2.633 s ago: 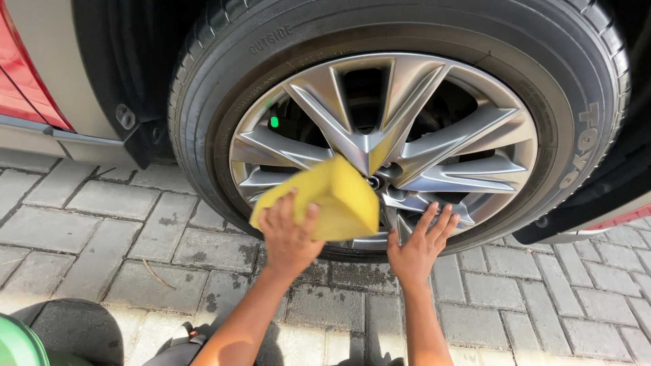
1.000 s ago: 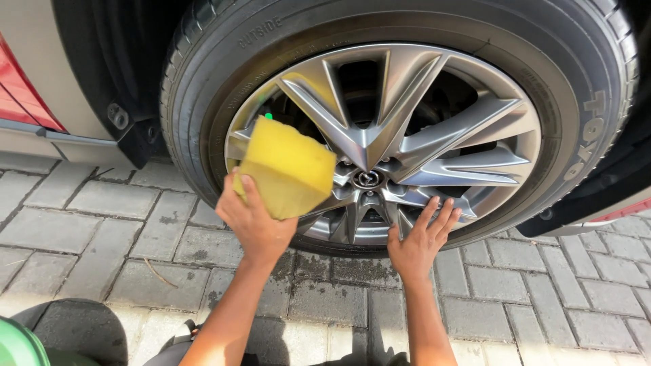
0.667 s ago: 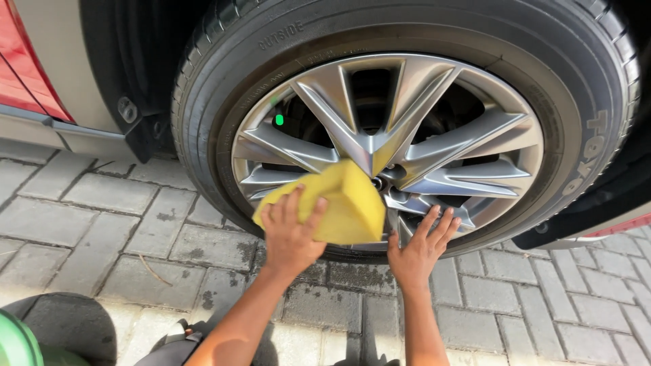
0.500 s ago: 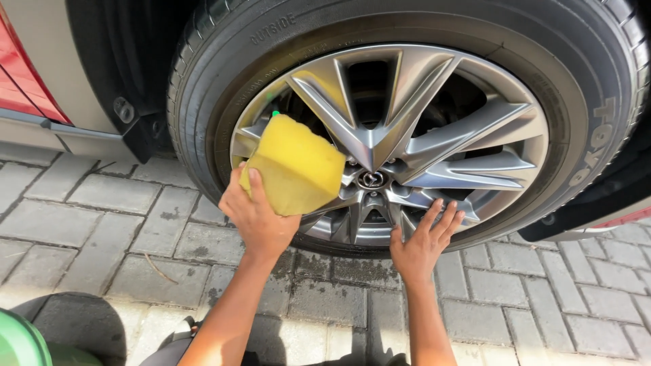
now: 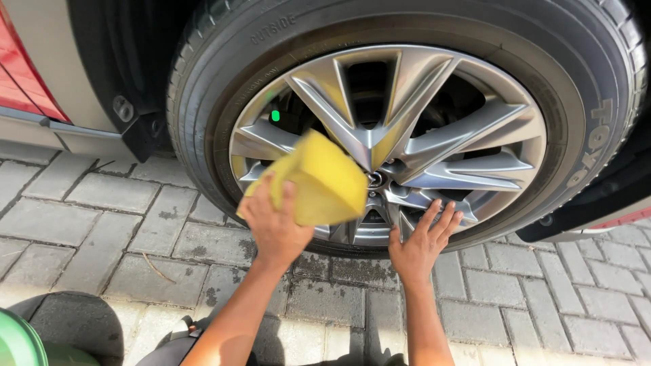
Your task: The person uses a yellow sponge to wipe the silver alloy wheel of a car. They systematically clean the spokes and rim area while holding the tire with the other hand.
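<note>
Here we note the left hand [image 5: 274,227] with its grip closed on a yellow sponge [image 5: 325,179], pressed against the silver alloy wheel [image 5: 407,129] just left of the hub. The right hand [image 5: 420,240] lies flat with fingers spread wide, holding nothing, on the lower rim of the wheel, apparently touching the tyre [image 5: 583,88] too. Below the wheel lies grey block paving [image 5: 102,224]; a green object [image 5: 17,342], perhaps a bucket, sits far lower left of it.
</note>
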